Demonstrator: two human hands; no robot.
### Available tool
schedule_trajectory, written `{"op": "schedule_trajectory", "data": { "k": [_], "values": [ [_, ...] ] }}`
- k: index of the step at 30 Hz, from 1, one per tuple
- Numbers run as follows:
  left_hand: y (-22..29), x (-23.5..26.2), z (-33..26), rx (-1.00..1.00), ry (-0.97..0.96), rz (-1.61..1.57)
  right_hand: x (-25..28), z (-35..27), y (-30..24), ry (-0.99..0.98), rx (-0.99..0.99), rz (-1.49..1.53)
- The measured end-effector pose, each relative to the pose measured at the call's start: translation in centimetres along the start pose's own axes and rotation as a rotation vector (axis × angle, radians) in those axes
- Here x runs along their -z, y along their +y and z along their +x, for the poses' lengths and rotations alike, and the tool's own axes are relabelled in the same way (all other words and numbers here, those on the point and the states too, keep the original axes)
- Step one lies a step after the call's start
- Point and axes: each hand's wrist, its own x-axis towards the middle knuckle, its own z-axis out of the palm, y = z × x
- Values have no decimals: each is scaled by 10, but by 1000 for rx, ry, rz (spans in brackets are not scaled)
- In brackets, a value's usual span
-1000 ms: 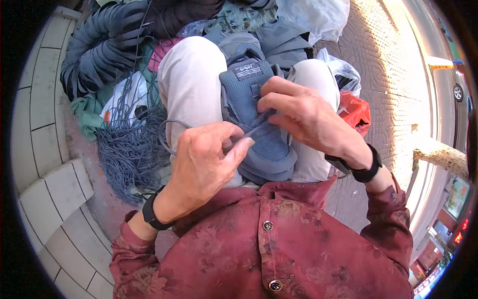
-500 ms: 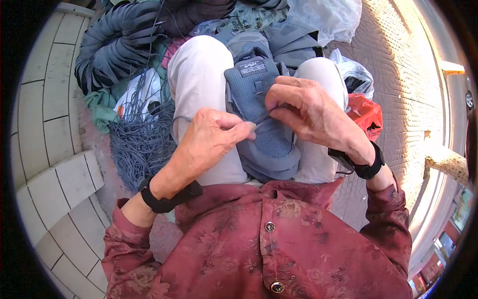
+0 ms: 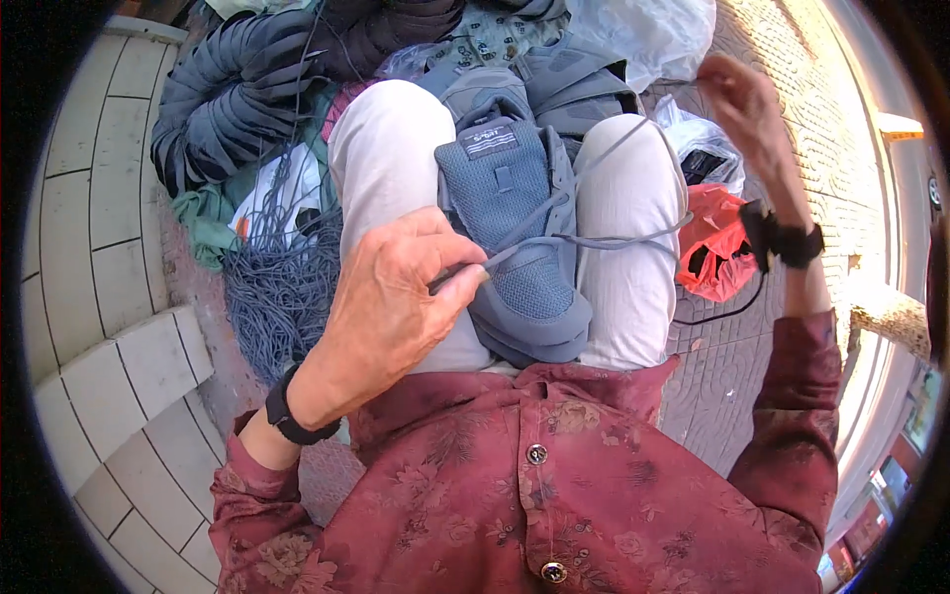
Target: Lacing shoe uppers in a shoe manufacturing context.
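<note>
While a grey-blue shoe [image 3: 515,233] rests on the seated person's lap between the thighs, the left hand [image 3: 396,297] pinches its lace [image 3: 584,203] beside the toe. Raised well to the right, the right hand [image 3: 747,109] pinches the lace's far end. Lengthwise along the legs, the shoe's toe points toward the body.

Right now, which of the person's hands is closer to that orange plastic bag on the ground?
The right hand. It is raised above and just right of the orange bag, pulling a grey lace. The left hand is across the lap, beside the grey shoe.
</note>
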Motion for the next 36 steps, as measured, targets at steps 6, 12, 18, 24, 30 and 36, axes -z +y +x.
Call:
{"op": "schedule_trajectory", "data": {
  "k": [6,12,18,24,30,36],
  "values": [
    [7,4,3,-13,-94,74,93,17,107,201,-102,-226],
    [6,-6,3,94,17,-67,126,45,115,318,-112,-619],
    [9,-24,11,-22,19,-23,51,35,36,103,30,-282],
    [7,-42,24,74,7,66,-58,-68,-108,-238,111,298],
    [13,-36,51,194,-178,-88,-88,-102,-116,-92,206,-23],
    [-5,-46,63,-227,-99,235,-103,-112,-118,27,241,-105]
  ]
}}
